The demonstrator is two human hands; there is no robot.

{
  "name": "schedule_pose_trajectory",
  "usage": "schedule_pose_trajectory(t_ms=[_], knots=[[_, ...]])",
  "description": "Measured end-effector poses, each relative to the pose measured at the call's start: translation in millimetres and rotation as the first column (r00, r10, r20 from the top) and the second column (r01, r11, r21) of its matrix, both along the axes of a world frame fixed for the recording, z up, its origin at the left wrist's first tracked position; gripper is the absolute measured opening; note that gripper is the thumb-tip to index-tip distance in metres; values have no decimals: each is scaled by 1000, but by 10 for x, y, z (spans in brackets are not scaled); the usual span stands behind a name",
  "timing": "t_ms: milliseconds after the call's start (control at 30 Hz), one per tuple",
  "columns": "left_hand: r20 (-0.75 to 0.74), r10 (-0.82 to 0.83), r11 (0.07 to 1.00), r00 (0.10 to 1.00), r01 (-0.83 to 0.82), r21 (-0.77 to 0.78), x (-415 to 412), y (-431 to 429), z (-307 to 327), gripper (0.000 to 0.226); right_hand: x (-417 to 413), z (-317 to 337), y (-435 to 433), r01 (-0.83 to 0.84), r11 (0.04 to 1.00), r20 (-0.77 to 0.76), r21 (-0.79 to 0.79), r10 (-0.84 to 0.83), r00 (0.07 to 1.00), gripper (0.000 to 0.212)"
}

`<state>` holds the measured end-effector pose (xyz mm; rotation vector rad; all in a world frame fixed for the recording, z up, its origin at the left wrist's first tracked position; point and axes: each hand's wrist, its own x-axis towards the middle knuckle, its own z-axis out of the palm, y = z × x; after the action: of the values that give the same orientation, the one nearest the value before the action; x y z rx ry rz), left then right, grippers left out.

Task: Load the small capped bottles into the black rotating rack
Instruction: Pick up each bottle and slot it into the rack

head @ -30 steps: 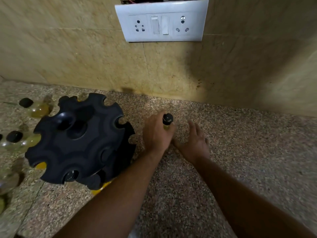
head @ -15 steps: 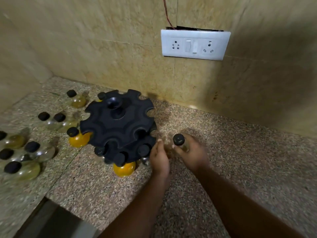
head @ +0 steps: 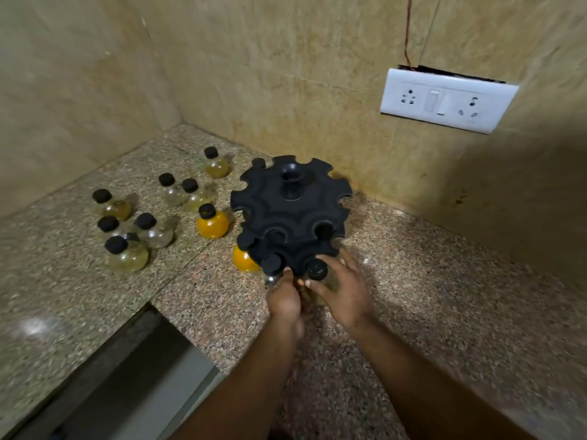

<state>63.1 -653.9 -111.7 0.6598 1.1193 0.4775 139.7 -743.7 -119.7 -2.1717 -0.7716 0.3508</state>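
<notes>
I stand at a speckled granite counter (head: 444, 296) set into a corner of beige tiled walls (head: 286, 74). A white socket plate (head: 446, 100) sits on the right one (a reddish wire (head: 407, 30) climbs above it).

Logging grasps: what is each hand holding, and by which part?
The right hand grips a bottle round its body; left hand: cannot tell.

Cannot make out the body of the capped bottle (head: 317, 270), wrapped by the right hand (head: 344, 292) and smeared by blur. Cannot tell whether its neck sits in a slot of the black rack (head: 290, 214), nor what the left hand (head: 284, 298) touches there. Shows only a sliver of the orange bottle (head: 243, 259) under the rack's edge, and just the cap of the rear bottle (head: 258, 162) behind it. Loses both forearms at the bottom edge.
</notes>
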Motion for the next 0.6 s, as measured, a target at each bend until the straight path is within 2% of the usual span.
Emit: schedule_pose_trajectory(t_ms=[133,233,367,467,600], knots=[[-51,-260,965,964,258,-37,-163,202,37,32,-32,-22,105,55,998,-3,-9,-55,998,60],[-64,-365,930,929,361,-67,-233,343,42,33,-11,-21,148,54,998,3,-28,-54,999,60],[-67,-473,880,879,468,-74,-270,406,93,40,77,-65,171,24,1000,13,-10,-24,1000,58],[-60,-514,856,856,506,-107,-268,462,74,35,102,-91,229,59,998,-21,18,-59,998,57],[-72,-529,845,846,517,-134,-229,467,37,28,94,-82,178,152,988,-49,18,-151,987,75]])
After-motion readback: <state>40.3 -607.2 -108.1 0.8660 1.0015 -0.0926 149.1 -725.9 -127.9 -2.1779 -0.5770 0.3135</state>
